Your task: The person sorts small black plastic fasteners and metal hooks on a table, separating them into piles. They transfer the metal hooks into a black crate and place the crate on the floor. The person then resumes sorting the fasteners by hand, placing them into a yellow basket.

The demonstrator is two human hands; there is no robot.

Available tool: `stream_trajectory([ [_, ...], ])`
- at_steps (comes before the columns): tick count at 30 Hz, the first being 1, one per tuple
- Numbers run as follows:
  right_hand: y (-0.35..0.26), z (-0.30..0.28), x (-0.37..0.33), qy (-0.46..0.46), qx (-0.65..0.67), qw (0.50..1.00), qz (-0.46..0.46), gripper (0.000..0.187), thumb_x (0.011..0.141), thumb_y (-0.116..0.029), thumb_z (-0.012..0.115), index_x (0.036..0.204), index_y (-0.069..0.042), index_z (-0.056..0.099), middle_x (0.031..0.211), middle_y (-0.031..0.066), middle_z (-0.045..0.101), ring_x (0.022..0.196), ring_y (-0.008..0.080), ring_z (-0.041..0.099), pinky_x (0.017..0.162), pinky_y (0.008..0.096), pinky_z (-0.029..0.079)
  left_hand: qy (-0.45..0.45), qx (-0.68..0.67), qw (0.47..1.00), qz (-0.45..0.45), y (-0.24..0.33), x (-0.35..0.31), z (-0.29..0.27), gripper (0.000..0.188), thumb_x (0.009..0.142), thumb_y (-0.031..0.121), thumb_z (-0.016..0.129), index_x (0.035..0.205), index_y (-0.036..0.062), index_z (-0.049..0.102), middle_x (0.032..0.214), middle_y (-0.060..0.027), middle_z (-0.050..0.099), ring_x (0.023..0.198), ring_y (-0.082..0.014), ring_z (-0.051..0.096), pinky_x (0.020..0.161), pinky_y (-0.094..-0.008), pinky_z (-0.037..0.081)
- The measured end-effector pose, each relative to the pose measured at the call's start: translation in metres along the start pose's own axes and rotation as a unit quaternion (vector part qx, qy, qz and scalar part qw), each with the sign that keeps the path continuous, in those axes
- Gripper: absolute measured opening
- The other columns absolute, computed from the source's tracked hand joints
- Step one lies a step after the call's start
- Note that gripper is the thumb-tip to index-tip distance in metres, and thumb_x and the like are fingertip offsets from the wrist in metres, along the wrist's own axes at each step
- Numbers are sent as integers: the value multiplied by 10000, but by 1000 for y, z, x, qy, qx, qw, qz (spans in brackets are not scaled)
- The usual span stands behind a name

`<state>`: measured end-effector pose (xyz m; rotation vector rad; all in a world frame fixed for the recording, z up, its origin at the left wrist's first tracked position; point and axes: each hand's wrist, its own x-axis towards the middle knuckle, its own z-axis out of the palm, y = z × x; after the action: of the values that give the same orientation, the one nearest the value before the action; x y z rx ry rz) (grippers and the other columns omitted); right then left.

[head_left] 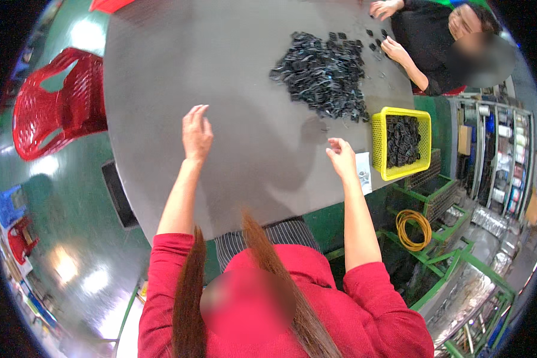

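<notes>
My left hand (197, 132) hovers over the left part of the grey table (155, 77), fingers stretched forward and thumb apart, with nothing in it. On the right, my right hand (342, 156) is loosely bent, thumb and fingers apart, and I see nothing between them. It is nearest to a white printed sheet (364, 173) and a yellow plastic basket (377, 146). Small black parts (407, 140) fill much of that basket. Ahead of my right hand lies a large heap of small flat black pieces (325, 74); what they are I cannot make out.
Across the table at the far right, a person in black (420, 42) has both hands by several loose black pieces (373, 45). A red plastic chair (59, 104) stands at the left. Right of the table are green metal frames (441, 262) with a coiled yellow hose (413, 230).
</notes>
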<state>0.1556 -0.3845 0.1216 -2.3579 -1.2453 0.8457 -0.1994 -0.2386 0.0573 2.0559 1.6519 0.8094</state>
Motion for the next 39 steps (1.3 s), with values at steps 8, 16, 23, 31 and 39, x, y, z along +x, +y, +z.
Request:
stream_trajectory([
  [8,55,-19,122,167,-129,977,-26,679,654,32,569,1283,-103,349,1271,202,339,1178,393,349,975,437,361,-107,-121,973,-164,121,50,151,328,845,167,514,1128,0,523,1047,-179,571,966,-302,565,851,-376,445],
  [16,46,-15,179,79,-124,977,153,846,662,-65,646,1375,-214,215,1419,193,162,1323,410,146,960,675,206,-140,-257,861,-416,188,120,208,645,824,329,568,1319,-2,320,1250,-243,421,1114,-351,485,714,-412,548],
  [23,-27,32,165,115,-11,982,152,748,689,-95,592,1359,-161,267,1350,198,267,1268,370,253,913,618,283,-70,-292,916,-267,171,178,204,572,841,251,569,1328,45,351,1233,-160,506,1103,-235,508,918,-324,403],
  [31,-99,81,120,10,94,995,-21,807,623,-31,635,1341,-177,295,1231,157,385,1178,353,362,919,505,353,-29,-113,940,-321,124,90,151,386,901,263,441,1178,1,506,1161,-195,538,1075,-297,522,929,-363,393],
  [39,-104,106,81,25,87,992,-82,680,617,0,590,1261,-118,408,1259,176,375,1193,353,356,955,442,353,14,-18,964,-264,62,42,92,332,884,261,486,1127,52,572,1065,-194,575,1024,-320,532,896,-393,409],
])
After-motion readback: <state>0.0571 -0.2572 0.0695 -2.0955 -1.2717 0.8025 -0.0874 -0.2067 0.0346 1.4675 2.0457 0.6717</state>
